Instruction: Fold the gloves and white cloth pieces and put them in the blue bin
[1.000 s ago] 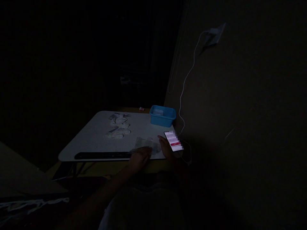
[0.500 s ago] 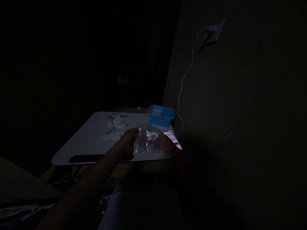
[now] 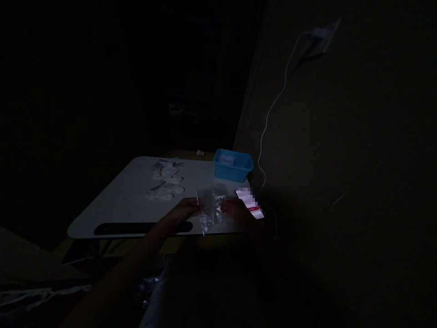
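A clear plastic bag (image 3: 210, 212) is stretched between my two hands above the front right of the white table (image 3: 119, 205). My left hand (image 3: 187, 207) pinches the bag's left edge. At its right side, my right hand (image 3: 235, 208) has its fingers closed on the film. Whether anything is inside the bag I cannot make out in the dim light. Just right of my right hand lies a phone (image 3: 248, 200) with its screen lit. Whitish items in clear wrapping (image 3: 165, 182) lie on the table to the left of my hands.
A blue plastic basket (image 3: 232, 172) with something pale in it stands at the table's back right corner. Behind it, a small pinkish-white object (image 3: 200, 153) sits beyond the table edge. A white cable (image 3: 266, 120) hangs from a wall socket (image 3: 322, 38) on the right.
Both hands have lowered slightly with the bag, which is now tilted and more crumpled. The view has shifted a little, too.
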`<state>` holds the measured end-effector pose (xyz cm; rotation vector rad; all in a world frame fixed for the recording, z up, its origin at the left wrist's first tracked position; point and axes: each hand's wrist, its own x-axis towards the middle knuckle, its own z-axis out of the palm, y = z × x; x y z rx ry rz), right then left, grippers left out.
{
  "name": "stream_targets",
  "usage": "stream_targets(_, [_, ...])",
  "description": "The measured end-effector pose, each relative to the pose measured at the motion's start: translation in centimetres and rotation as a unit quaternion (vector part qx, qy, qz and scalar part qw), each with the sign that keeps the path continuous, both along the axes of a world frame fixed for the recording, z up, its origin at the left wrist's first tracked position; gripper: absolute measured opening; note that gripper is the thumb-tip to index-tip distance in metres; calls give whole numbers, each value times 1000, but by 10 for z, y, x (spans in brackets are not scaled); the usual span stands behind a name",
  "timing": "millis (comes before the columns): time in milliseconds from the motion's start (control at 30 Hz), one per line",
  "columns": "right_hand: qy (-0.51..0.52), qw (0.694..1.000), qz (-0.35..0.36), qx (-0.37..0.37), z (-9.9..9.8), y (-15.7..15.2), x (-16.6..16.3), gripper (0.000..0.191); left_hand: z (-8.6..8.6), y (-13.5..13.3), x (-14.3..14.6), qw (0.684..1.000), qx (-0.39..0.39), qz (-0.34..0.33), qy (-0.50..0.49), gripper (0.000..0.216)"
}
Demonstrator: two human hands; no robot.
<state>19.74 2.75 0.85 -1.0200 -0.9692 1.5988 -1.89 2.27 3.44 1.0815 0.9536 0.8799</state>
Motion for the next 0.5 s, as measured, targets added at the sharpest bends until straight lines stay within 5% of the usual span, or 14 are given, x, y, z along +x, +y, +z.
stream_targets(233, [-12, 1000, 27, -2, -1, 0, 7, 18, 4, -8, 4, 995, 25, 1, 93, 22])
stream_targets(500, [-79, 995, 57, 3, 7, -5, 11, 19, -5, -3, -6, 996, 53, 9, 76, 34])
